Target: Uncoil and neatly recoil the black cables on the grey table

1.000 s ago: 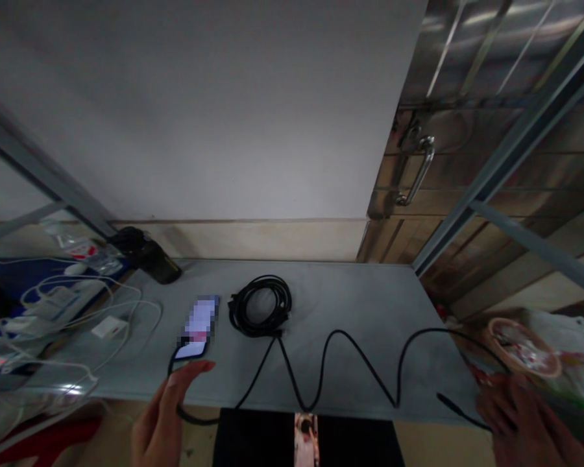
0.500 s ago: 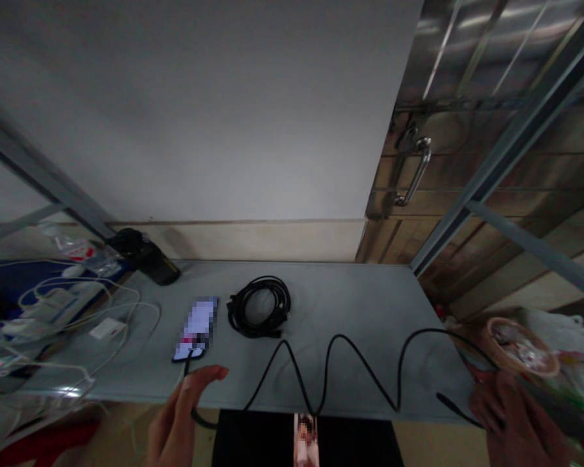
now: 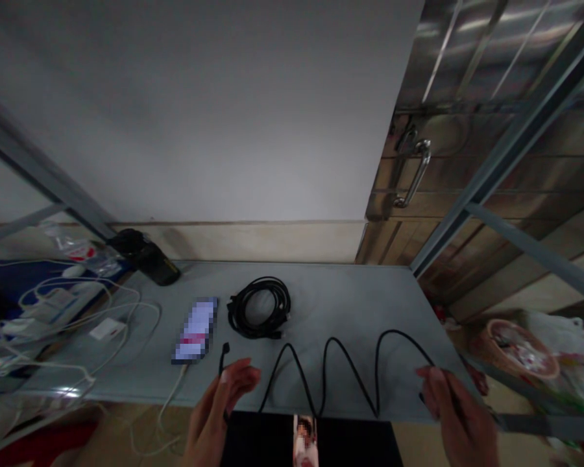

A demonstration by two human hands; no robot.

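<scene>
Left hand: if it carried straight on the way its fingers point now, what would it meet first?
Most likely the coiled black cable lying on the grey table top, near its plug end. The left hand is raised, though, so depth is unclear and it might pass over the coil.

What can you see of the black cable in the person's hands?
A thin black cable, matte and rubbery-looking, runs slack in three humps over the grey tabletop. The right hand pinches one stretch. The left hand holds another, with a small dark plug end standing upright above it.
</scene>
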